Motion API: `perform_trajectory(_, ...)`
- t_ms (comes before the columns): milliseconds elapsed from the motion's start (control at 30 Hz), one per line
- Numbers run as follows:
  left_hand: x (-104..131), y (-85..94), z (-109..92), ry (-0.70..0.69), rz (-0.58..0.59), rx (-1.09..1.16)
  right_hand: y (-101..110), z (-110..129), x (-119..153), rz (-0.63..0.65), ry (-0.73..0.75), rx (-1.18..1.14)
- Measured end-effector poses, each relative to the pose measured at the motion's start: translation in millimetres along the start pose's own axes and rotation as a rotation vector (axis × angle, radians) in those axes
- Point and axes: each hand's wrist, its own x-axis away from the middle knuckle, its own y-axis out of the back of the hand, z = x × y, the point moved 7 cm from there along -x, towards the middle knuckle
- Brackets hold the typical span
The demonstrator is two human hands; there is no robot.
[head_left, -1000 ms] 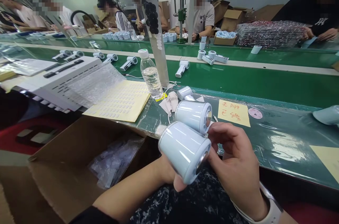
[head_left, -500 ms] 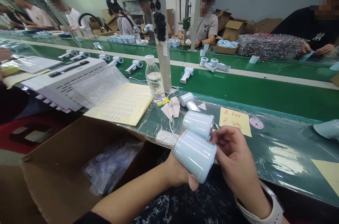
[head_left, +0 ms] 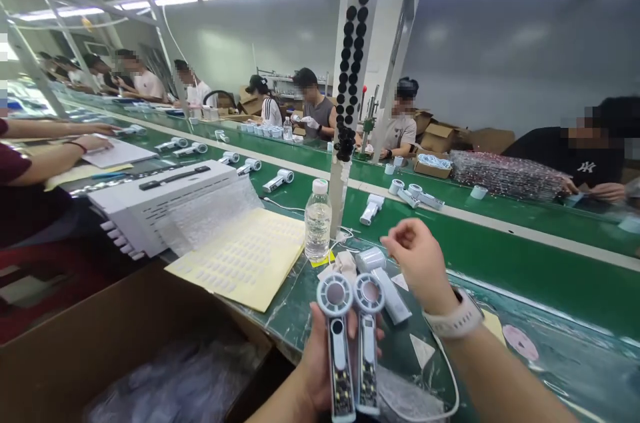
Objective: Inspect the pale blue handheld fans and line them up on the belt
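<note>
Two light blue handheld devices lie side by side in my left hand [head_left: 315, 360], a left device [head_left: 335, 294] and a right device [head_left: 369, 293]. Each has a round head facing up and a handle with its lower part uncovered, showing circuitry. My right hand [head_left: 413, 250] is raised over the bench, right of the devices, with thumb and fingertips pinched together; whether anything small is between them is hidden. Just behind the held pair, another light blue device [head_left: 393, 293] rests on the green bench [head_left: 295, 306].
A water bottle [head_left: 318, 223] stands beside a post [head_left: 340, 200] with black discs. Yellow sticker sheets [head_left: 273, 276] and a white case [head_left: 135, 203] are at left, above a cardboard box [head_left: 150, 310]. Devices lie along the green conveyor [head_left: 465, 236]; several people work around it.
The view has tilted up. The two devices have turned from cylinder sides to upright fronts, with handles exposed. My right hand has left them and risen above the bench.
</note>
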Motion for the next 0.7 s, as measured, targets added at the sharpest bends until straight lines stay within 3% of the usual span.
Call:
perform_trajectory(200, 0, 26.3, 21, 0.144, -0.053, -0.107, -59, 71, -99, -0.045, 0.21, 0.129)
perform_trajectory(367, -13, 35.3, 24, 0.097, 0.001, -0.046, -83, 110, -139, -0.125, 0.314, 0.335)
perform_trajectory(533, -6, 20.1, 17, 0.114, 0.073, -0.091, -73, 113, -129, -0.176, 0.303, 0.483)
perform_trajectory(633, -1, 13.6, 12, 0.1, 0.089, -0.099, -53, 98, -93, -0.121, 0.3, 0.506)
perform_trajectory(700, -1, 13.7, 11, 0.083, 0.087, -0.099, -41, 76, -60, 0.016, 0.286, 0.537)
